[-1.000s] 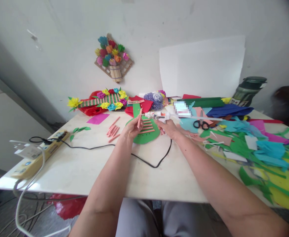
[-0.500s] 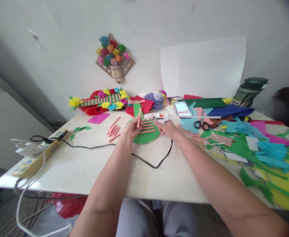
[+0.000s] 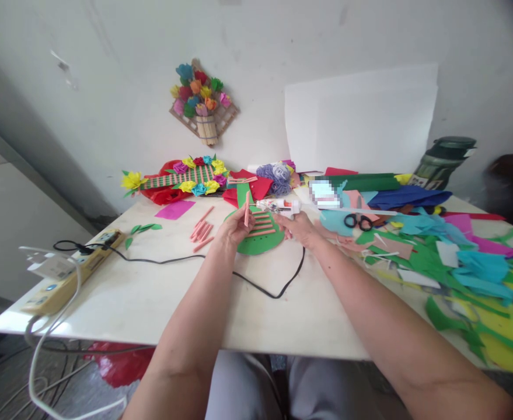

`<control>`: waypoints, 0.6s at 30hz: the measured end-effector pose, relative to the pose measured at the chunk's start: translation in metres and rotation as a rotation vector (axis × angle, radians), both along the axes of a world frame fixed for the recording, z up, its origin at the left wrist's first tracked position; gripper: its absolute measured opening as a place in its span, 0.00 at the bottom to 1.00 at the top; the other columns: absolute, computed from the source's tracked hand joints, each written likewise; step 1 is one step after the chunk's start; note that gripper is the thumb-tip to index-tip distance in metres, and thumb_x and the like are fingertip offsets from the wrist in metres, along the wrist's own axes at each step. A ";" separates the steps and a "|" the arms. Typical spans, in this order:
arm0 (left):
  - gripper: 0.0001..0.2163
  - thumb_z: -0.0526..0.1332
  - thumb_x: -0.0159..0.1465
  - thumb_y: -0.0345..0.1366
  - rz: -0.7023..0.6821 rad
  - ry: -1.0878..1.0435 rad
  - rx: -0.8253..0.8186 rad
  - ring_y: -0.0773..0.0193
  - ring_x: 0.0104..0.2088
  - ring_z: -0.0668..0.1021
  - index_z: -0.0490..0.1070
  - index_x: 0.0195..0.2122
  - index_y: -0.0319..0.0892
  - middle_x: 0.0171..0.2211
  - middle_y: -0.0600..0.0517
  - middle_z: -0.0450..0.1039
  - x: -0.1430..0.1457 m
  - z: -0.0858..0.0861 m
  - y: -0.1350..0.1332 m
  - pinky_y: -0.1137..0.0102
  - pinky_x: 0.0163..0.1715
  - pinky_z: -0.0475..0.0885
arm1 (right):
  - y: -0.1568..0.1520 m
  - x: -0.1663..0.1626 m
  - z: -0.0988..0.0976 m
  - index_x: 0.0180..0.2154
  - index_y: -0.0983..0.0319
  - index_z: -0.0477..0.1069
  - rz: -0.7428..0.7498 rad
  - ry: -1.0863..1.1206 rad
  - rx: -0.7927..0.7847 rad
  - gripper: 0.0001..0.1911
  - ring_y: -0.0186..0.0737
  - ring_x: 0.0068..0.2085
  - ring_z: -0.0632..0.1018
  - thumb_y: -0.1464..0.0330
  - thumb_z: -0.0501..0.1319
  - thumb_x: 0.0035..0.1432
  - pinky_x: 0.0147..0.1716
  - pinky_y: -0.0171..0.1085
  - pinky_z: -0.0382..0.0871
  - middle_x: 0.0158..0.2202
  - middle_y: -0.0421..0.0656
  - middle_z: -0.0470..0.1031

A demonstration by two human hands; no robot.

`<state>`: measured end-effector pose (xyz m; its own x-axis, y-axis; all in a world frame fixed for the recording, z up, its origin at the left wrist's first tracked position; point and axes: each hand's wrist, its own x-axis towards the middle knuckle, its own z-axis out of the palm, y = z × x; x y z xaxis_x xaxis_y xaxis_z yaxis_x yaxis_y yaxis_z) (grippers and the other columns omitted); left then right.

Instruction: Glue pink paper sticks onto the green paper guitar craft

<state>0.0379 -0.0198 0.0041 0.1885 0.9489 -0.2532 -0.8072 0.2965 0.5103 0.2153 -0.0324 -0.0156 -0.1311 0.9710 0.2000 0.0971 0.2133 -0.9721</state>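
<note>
Between the fingers of my left hand (image 3: 237, 226) a pink paper roll (image 3: 247, 209) stands nearly upright. My right hand (image 3: 297, 226) grips a white hot glue gun (image 3: 282, 206) with a long glue stick (image 3: 352, 210) out of its back. The gun's nozzle points left, close to the roll; whether they touch I cannot tell. Under both hands lies a green guitar-shaped cutout (image 3: 260, 245) with several pink rolls in rows on it. Left of my left hand is a small pile of loose pink rolls (image 3: 201, 232).
A black cord (image 3: 265, 291) loops across the table to a power strip (image 3: 72, 274). Scissors (image 3: 358, 221) and paper scraps (image 3: 479, 268) cover the right side. At the back are a flower-decorated paper guitar (image 3: 181, 177), purple yarn (image 3: 274, 178) and a dark green bottle (image 3: 444, 160).
The pink roll in my left hand has turned slightly more upright. The glue gun has shifted very slightly right, its stick now tilting a little downward.
</note>
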 end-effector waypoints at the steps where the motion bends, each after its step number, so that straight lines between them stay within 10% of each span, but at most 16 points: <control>1: 0.06 0.53 0.62 0.26 0.001 0.004 -0.002 0.74 0.20 0.69 0.68 0.29 0.35 0.20 0.53 0.64 0.000 0.000 0.000 0.79 0.20 0.68 | 0.000 0.000 0.000 0.24 0.64 0.67 -0.001 -0.002 0.005 0.19 0.26 0.11 0.62 0.54 0.64 0.43 0.09 0.30 0.58 0.15 0.35 0.65; 18: 0.08 0.53 0.61 0.25 0.000 0.026 0.027 0.74 0.19 0.68 0.68 0.26 0.34 0.19 0.53 0.64 0.000 -0.003 0.002 0.79 0.20 0.66 | -0.003 -0.002 0.005 0.24 0.64 0.65 -0.019 -0.040 -0.010 0.22 0.27 0.11 0.63 0.51 0.64 0.41 0.11 0.31 0.60 0.15 0.35 0.64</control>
<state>0.0377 -0.0181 0.0012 0.1822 0.9553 -0.2328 -0.7934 0.2827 0.5390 0.2134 -0.0355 -0.0102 -0.1206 0.9752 0.1855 0.1399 0.2017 -0.9694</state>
